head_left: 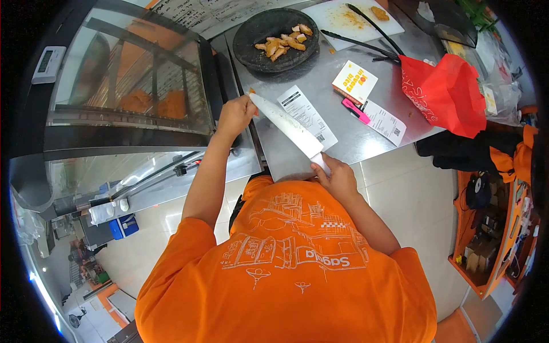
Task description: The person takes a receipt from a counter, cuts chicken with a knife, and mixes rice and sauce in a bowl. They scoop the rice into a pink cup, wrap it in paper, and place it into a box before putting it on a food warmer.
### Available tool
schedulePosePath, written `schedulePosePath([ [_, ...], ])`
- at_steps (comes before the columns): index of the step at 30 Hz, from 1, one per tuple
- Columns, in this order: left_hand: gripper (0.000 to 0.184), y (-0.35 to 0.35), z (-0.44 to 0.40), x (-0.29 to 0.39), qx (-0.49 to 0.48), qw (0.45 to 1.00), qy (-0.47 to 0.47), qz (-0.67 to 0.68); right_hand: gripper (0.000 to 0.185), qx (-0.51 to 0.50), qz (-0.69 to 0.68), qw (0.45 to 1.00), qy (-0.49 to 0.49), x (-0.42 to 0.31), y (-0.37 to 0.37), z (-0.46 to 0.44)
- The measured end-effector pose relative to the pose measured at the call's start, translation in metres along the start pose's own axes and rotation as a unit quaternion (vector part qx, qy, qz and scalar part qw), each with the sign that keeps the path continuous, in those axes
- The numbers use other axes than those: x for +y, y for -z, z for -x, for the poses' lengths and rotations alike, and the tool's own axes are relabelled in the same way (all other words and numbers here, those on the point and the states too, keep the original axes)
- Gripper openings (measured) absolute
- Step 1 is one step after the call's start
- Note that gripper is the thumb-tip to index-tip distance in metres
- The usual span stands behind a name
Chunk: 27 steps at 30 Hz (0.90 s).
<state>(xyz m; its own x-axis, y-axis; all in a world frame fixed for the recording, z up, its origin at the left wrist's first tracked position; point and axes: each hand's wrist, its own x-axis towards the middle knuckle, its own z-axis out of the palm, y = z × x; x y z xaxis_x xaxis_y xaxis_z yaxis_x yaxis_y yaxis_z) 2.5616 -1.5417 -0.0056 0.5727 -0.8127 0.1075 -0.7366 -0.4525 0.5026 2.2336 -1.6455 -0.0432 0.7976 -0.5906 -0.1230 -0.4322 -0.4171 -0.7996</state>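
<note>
My right hand (337,178) is wrapped round the white handle of a large knife (289,127), whose blade points up and left over the counter. Near the blade's tip is my left hand (237,113), its fingers pressed together at a small orange-brown piece (252,91). Under and beside the blade lies a printed receipt (306,114). Beyond it, a dark stone mortar (251,48) holds several sliced pieces of breaded meat (280,46).
A white cutting board (343,11) with crumbs, black tongs (360,41), a small box (355,81), a pink marker (355,111), a second receipt (386,122) and a red bag (443,91) are on the steel counter. A glass display case (131,68) stands left.
</note>
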Motion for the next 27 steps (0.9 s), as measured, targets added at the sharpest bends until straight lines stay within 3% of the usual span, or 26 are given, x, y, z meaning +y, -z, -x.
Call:
schedulePosePath([
  [5, 0.023, -0.005, 0.010, -0.003, -0.020, 1.000, -0.022, 0.010, 0.043, -0.009, -0.022, 1.000, 0.007, -0.008, 0.004, -0.007],
  [8, 0.024, -0.005, 0.012, -0.006, 0.020, 0.998, -0.024, -0.046, 0.044, -0.018, -0.045, 0.999, 0.006, -0.022, 0.012, -0.015],
  [10, 0.026, 0.004, 0.010, 0.004, -0.019, 0.998, 0.020, 0.051, 0.045, -0.011, -0.044, 0.999, 0.015, -0.027, 0.012, -0.020],
  [13, 0.026, 0.011, 0.011, 0.023, -0.013, 1.000, 0.000, 0.001, 0.045, -0.017, -0.032, 0.999, 0.015, -0.042, 0.017, -0.034],
  [15, 0.025, 0.010, 0.011, 0.023, 0.001, 0.999, -0.001, 0.043, 0.046, -0.029, -0.020, 0.999, 0.007, -0.041, 0.012, -0.047],
  [17, 0.025, -0.002, 0.017, 0.024, 0.013, 0.996, -0.004, 0.087, 0.050, 0.116, -0.009, 0.986, 0.118, -0.024, -0.003, -0.065],
  [19, 0.023, -0.025, 0.043, 0.021, -0.074, 0.995, -0.038, 0.054, 0.057, 0.095, -0.014, 0.995, -0.015, -0.050, 0.048, -0.098],
  [21, 0.023, -0.032, 0.064, 0.024, -0.058, 0.997, -0.029, 0.053, 0.061, 0.202, 0.009, 0.979, -0.017, -0.036, 0.078, -0.129],
  [25, 0.020, -0.015, 0.076, 0.034, -0.005, 0.997, -0.012, 0.076, 0.061, 0.242, 0.144, 0.959, 0.017, 0.007, 0.147, -0.191],
  [26, 0.017, 0.005, 0.075, 0.052, -0.003, 0.995, -0.015, 0.097, 0.054, 0.150, 0.125, 0.979, -0.059, -0.011, 0.167, -0.197],
  [27, 0.017, 0.013, 0.075, 0.054, 0.004, 0.995, -0.014, 0.099, 0.054, 0.150, 0.128, 0.979, -0.052, 0.004, 0.168, -0.217],
])
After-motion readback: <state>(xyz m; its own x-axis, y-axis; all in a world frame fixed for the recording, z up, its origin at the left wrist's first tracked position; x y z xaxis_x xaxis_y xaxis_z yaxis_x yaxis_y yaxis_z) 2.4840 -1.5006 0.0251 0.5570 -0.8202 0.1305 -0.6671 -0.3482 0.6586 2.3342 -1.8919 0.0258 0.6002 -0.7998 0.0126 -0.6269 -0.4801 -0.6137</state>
